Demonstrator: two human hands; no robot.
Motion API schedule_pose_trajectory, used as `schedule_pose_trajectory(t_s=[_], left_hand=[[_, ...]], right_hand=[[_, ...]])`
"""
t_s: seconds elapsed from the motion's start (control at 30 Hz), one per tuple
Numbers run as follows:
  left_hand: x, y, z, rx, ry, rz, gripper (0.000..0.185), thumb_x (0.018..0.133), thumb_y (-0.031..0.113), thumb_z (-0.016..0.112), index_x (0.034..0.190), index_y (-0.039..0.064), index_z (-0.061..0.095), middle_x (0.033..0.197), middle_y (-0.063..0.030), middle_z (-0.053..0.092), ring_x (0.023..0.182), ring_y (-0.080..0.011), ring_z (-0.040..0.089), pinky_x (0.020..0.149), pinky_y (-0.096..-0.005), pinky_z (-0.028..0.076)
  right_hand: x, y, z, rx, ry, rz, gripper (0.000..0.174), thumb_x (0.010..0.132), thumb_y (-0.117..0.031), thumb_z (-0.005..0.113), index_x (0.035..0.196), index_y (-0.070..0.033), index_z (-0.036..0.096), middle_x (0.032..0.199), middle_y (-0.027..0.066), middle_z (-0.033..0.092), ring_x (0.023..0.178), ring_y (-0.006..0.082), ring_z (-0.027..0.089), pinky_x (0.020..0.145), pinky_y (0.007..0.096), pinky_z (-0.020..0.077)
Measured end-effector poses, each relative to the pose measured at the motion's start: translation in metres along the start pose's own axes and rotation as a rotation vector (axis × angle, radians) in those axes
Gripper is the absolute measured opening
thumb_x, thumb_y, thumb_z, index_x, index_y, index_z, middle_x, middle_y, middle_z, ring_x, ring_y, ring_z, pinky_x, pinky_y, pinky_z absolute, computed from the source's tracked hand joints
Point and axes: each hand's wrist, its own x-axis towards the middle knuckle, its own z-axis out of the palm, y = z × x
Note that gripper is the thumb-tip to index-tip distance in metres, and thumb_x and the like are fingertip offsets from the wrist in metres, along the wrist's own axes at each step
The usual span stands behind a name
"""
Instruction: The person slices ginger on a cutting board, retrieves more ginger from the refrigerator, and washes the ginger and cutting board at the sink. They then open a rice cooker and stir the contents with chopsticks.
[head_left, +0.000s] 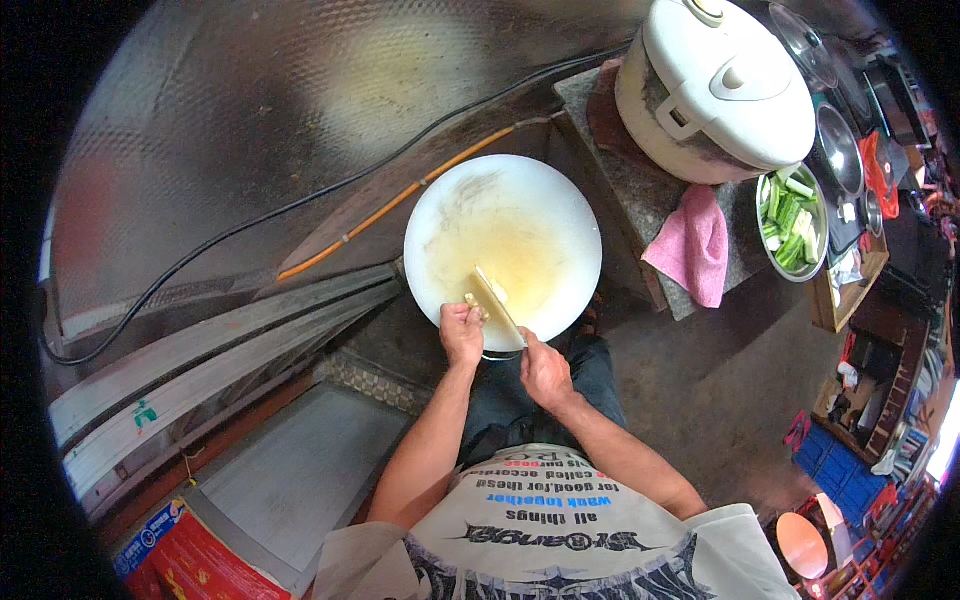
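Note:
A round white cutting board (517, 217), stained yellowish in the middle, stands in front of me. Over its near part my right hand (546, 371) grips a kitchen knife (501, 309) by the handle, its blade pointing away and tilted to the left. My left hand (461, 336), just left of the blade, pinches a small pale piece of food (472, 300), possibly ginger or garlic. A few whitish bits (498, 289) lie on the board against the blade's far side. Fingers partly cover the held piece.
Right of the board, a white rice cooker (720, 90) and a pink cloth (694, 244) rest on a stone-like slab (675, 289). Beyond is a metal bowl (823, 259) of cut green vegetables (791, 225). A black cable (300, 195) and an orange hose (390, 209) run along the wall side.

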Motion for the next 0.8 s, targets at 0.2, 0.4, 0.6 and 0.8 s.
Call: schedule_pose_trajectory(t_s=[0.2,0.4,0.6,0.8], left_hand=[[0.003,-0.009,0.001,-0.002,0.036,-0.030,0.020,0.088,0.008,0.071,0.099,-0.001,0.058,0.083,-0.0130,0.068,0.074,-0.0222,0.067,0.069,-0.0354,0.055],[0.004,-0.011,0.000,0.051,0.043,-0.024,0.020,0.087,0.009,0.071,0.098,-0.001,0.058,0.083,-0.0136,0.069,0.075,-0.0234,0.068,0.072,-0.0365,0.054],[0.002,-0.004,-0.001,0.077,0.061,0.011,0.020,0.087,0.009,0.072,0.097,0.000,0.057,0.083,-0.0130,0.068,0.075,-0.0236,0.067,0.072,-0.0367,0.054],[-0.002,0.004,-0.001,0.172,0.083,0.068,0.018,0.088,0.006,0.071,0.097,0.000,0.056,0.084,-0.0127,0.067,0.076,-0.0232,0.066,0.072,-0.0365,0.054]], right_hand=[[-0.007,-0.007,-0.002,0.072,-0.088,-0.009,0.043,0.090,-0.007,0.055,0.133,-0.006,0.054,0.093,0.0232,0.069,0.085,0.0421,0.067,0.078,0.0523,0.0534],[-0.010,-0.007,0.000,0.027,-0.040,-0.048,0.050,0.085,-0.001,0.056,0.135,-0.006,0.052,0.084,0.0238,0.067,0.080,0.0417,0.066,0.073,0.0504,0.0526],[-0.009,-0.011,-0.002,-0.026,-0.078,-0.019,0.050,0.084,-0.002,0.057,0.134,-0.006,0.052,0.084,0.0235,0.067,0.080,0.0415,0.067,0.073,0.0507,0.0534],[-0.005,-0.015,-0.002,-0.057,-0.108,-0.005,0.051,0.085,-0.002,0.057,0.135,-0.007,0.051,0.084,0.0225,0.068,0.079,0.0416,0.067,0.073,0.0514,0.0537]])
